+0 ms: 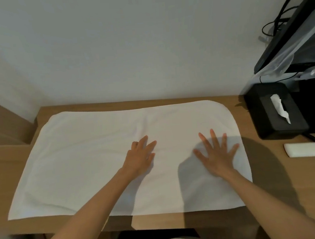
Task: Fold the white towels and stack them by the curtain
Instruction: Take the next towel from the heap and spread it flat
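— A wooden worktop (14, 170) against a pale wall. Where's the towel?
— The white towel (91, 159) lies spread flat across most of it, with a soft crease up the middle and faint wrinkles.
— And the hands?
— The left hand (140, 159) and right hand (216, 156) both rest on it, fingers straight and splayed, gripping nothing. I'd judge this is smoothing before a fold. Next calls for pinching two corners. A black tissue box (263, 121) sits off to the right.
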Motion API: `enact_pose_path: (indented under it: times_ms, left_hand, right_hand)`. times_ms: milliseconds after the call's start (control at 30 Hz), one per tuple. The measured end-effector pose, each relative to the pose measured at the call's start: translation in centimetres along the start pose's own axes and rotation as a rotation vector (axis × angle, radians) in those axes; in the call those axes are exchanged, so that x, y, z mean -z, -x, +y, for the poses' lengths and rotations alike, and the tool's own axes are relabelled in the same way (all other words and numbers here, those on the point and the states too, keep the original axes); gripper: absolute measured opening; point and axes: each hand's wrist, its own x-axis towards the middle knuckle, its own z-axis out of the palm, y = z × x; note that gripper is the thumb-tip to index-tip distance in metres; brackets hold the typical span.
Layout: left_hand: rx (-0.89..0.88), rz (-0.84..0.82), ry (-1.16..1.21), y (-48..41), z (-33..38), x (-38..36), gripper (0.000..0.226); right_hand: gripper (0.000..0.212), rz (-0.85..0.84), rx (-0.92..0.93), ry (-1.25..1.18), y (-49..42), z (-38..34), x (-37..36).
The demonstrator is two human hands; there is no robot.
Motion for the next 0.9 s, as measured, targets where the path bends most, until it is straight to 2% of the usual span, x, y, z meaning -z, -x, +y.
enact_pose_path:
  times_ms: [67, 167, 267, 467, 600, 767, 900]
  left_hand:
    - [-0.004, 0.080, 0.018, 0.4, -0.5, 0.4, 0.046]
    - [0.038, 0.203, 0.033, 1.4, -2.3, 1.4, 0.047]
    - [0.114, 0.260, 0.023, 2.3, -5.1, 2.5, 0.050]
    - [0.330, 0.257, 0.172, 3.6, -12.4, 3.7, 0.051]
    - [0.437, 0.279, 0.174, 2.6, -17.6, 3.8, 0.052]
    - [0.444, 0.282, 0.146, -1.0, -24.1, 3.6, 0.053]
    - [0.445, 0.330, 0.078, -3.6, -28.4, 3.2, 0.057]
  right_hand:
    - [0.066, 0.005, -0.031, -0.024, 0.1, -0.8, 0.6]
    - [0.049, 0.156, -0.039, -0.084, 0.2, -4.3, 1.6]
    - [0.042, 0.243, 0.101, -0.101, 0.0, -9.2, 2.0]
    - [0.045, 0.125, 0.353, -0.069, -1.6, -20.3, 1.6]
    - [0.047, 0.094, 0.484, -0.047, -3.3, -27.1, 0.0]
    - [0.052, 0.039, 0.521, 0.092, -7.4, -33.6, -3.3]
    - [0.057, 0.096, 0.498, 0.085, -10.6, -36.8, -5.5]
